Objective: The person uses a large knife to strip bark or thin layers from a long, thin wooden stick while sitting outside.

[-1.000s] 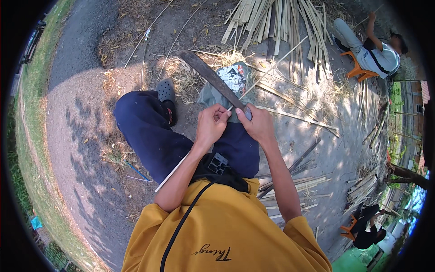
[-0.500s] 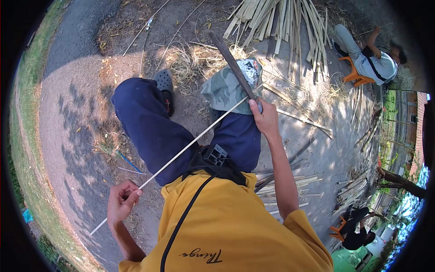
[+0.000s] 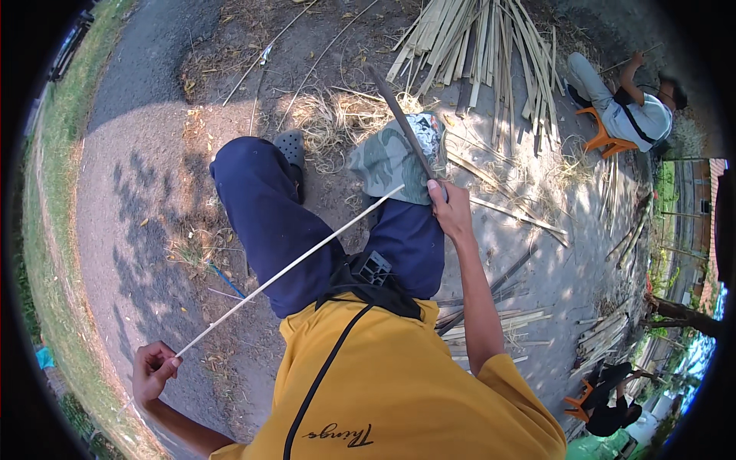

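Observation:
My left hand [image 3: 156, 371], out at the lower left, is closed with thumb and fingers pinching one end of a thin pale bamboo strip [image 3: 287, 268]. The strip slants up across my lap. Its far end lies over a camouflage cloth [image 3: 376, 165] on my right knee, short of the blade and free of my other hand. My right hand [image 3: 452, 208] grips the near end of a long, dark, narrow knife [image 3: 402, 119], its handle mostly hidden by the fingers. The blade rests across the cloth, pointing up and left.
Split bamboo strips [image 3: 479, 46] lie fanned out ahead, with curly shavings [image 3: 330, 126] beside my foot. More strips [image 3: 502, 326] lie at my right. One person [image 3: 636, 107] sits on an orange stool [image 3: 606, 136] at far right; another person [image 3: 613, 402] sits lower right.
My left hand has moved left and slightly down, drawing the bamboo strip along. The strip's far end has slid away from the blade and my right hand, which keeps hold of the knife.

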`<state>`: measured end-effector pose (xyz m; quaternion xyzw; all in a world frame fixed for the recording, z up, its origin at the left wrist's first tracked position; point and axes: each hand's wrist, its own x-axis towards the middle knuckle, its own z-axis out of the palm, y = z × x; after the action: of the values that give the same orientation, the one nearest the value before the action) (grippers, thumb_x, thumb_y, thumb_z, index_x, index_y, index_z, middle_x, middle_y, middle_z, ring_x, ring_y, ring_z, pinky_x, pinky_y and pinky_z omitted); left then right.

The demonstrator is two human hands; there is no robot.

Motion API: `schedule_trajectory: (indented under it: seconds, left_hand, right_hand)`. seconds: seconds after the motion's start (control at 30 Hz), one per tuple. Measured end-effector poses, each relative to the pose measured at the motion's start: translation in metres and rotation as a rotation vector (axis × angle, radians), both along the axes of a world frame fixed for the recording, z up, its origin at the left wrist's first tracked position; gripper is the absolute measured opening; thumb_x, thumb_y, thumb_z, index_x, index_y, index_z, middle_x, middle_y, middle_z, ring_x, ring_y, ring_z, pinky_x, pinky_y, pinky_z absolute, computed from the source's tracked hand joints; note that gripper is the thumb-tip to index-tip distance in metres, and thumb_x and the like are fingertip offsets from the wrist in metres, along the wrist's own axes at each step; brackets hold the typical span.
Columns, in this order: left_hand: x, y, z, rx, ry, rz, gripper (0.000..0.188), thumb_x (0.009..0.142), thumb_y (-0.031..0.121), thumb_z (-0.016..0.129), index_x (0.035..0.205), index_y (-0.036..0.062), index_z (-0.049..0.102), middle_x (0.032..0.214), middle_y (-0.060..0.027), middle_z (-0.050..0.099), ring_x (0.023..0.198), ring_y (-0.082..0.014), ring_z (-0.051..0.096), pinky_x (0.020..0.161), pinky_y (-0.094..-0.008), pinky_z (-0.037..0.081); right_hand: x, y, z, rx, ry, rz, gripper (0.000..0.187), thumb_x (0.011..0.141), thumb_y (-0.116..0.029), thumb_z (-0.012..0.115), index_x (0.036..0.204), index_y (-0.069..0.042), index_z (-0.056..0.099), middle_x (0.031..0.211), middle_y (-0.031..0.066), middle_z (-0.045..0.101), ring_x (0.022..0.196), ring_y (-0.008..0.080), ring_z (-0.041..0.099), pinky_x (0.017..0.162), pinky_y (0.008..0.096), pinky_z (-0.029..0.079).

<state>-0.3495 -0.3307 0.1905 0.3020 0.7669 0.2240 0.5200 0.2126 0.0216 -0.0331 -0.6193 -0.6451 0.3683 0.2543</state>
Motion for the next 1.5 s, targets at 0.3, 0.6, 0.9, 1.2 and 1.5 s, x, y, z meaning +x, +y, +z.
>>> schedule_trajectory:
  seconds: [0.3,0.6,0.9,1.2,1.5]
  left_hand:
    - [0.077,0.116,-0.040,0.075,-0.093,-0.160,0.012,0.101,0.003,0.072,0.092,-0.0011,0.066,0.074,-0.0015,0.066,0.064,-0.0064,0.058,0.057,-0.0234,0.044]
    - [0.265,0.289,-0.157,0.426,-0.240,-0.377,0.014,0.104,0.008,0.069,0.096,-0.0022,0.066,0.074,0.0014,0.063,0.066,-0.0039,0.058,0.060,-0.0230,0.045]
    - [0.349,0.332,-0.211,0.513,-0.130,-0.311,0.015,0.099,0.010,0.074,0.095,-0.0049,0.074,0.071,-0.0076,0.073,0.062,-0.0097,0.067,0.058,-0.0284,0.050]
    - [0.353,0.331,-0.215,0.541,-0.010,-0.282,0.013,0.097,0.009,0.075,0.093,-0.0038,0.073,0.069,-0.0062,0.072,0.060,-0.0080,0.064,0.056,-0.0289,0.048]
    - [0.299,0.264,-0.197,0.419,-0.111,-0.207,0.014,0.098,0.007,0.075,0.090,-0.0032,0.071,0.068,-0.0009,0.065,0.061,-0.0040,0.055,0.055,-0.0256,0.042]
  right_hand:
    - [0.026,-0.019,0.033,0.017,0.558,-0.232,0.050,0.112,-0.044,0.052,0.086,-0.001,0.057,0.063,0.0029,0.053,0.049,0.0088,0.048,0.045,0.0265,0.036]
    - [0.019,-0.039,0.055,0.052,0.456,-0.239,0.056,0.106,-0.051,0.059,0.087,0.002,0.061,0.059,0.0040,0.054,0.052,0.0099,0.054,0.047,0.0295,0.041]
    - [-0.015,-0.016,0.025,0.078,-0.191,0.022,0.053,0.097,-0.056,0.068,0.088,-0.004,0.069,0.066,0.0234,0.066,0.068,0.0468,0.070,0.063,0.0534,0.053]
    - [-0.019,-0.002,0.020,0.047,-0.277,0.099,0.055,0.097,-0.059,0.065,0.088,-0.005,0.070,0.066,0.0252,0.066,0.070,0.0492,0.070,0.066,0.0560,0.055]
    - [-0.012,0.001,0.017,0.031,-0.235,0.043,0.059,0.098,-0.060,0.063,0.086,-0.003,0.070,0.065,0.0258,0.064,0.072,0.0494,0.068,0.066,0.0548,0.051]
